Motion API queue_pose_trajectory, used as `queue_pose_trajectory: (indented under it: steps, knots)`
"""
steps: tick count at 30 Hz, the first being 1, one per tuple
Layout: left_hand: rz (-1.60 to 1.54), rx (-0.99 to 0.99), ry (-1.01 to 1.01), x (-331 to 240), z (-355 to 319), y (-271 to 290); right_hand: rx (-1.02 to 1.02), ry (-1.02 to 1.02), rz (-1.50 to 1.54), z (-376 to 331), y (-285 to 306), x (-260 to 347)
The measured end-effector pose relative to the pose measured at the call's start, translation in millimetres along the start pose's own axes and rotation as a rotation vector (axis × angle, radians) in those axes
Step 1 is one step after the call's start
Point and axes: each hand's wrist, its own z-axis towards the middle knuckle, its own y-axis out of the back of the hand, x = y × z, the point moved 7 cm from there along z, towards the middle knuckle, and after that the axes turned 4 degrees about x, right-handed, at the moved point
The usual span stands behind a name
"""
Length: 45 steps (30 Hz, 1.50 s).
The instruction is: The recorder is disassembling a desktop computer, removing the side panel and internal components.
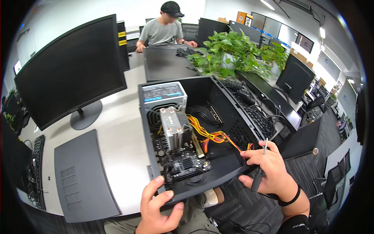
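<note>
An open black computer case (230,177) lies on its side at the desk's near edge. Inside are a silver power supply (165,91), a tower CPU cooler (172,123), a motherboard (185,165) and yellow, red and black cables (208,134). My left hand (157,208) grips the case's near left corner, fingertips over the rim, thumb lower against the front. In my right hand (272,171) is a screwdriver (257,179), black handle down and metal shaft pointing up. The fingers of that hand also reach the case's near right corner, beside the cable ends.
The removed side panel (83,177) lies on the desk (124,163) at left, near a large monitor (74,70) and a keyboard (38,171). Beyond the case are a flat-lying monitor (169,66), potted plants (233,48) and a seated person (163,33). Cables and a keyboard (257,117) crowd the right.
</note>
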Motion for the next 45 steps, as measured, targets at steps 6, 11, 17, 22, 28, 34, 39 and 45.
queue_pose_trajectory:
  steps: [6,11,17,22,28,34,39,45]
  knots:
    - [-0.029,-0.067,-0.035,1.8,3.1,2.9,0.039,-0.029,-0.013,0.7,-7.7,6.3]
    - [-0.008,-0.038,-0.070,-0.5,1.1,2.3,-0.109,-0.093,0.015,-19.9,-1.1,21.1]
    - [-0.037,0.015,0.007,3.4,-2.9,-0.8,-0.121,-0.366,-0.089,-47.1,-3.5,26.7]
    - [-0.016,-0.020,-0.027,-5.3,-2.2,3.0,-0.276,-0.353,0.001,-53.5,-8.6,19.5]
    - [0.005,0.058,-0.007,-23.6,-1.1,-5.5,-0.331,-0.428,0.183,-54.8,-8.5,-13.1]
    - [0.080,0.036,-0.006,-45.1,-4.1,-23.5,-0.352,-0.398,0.117,-47.8,-13.9,-36.6]
    - [0.110,-0.018,-0.022,-64.2,-5.7,-45.0,-0.356,-0.367,0.147,-33.8,-21.8,-63.7]
    - [0.201,-0.018,-0.014,-82.6,1.7,-81.9,-0.310,-0.339,0.311,-11.8,-38.5,-112.7]
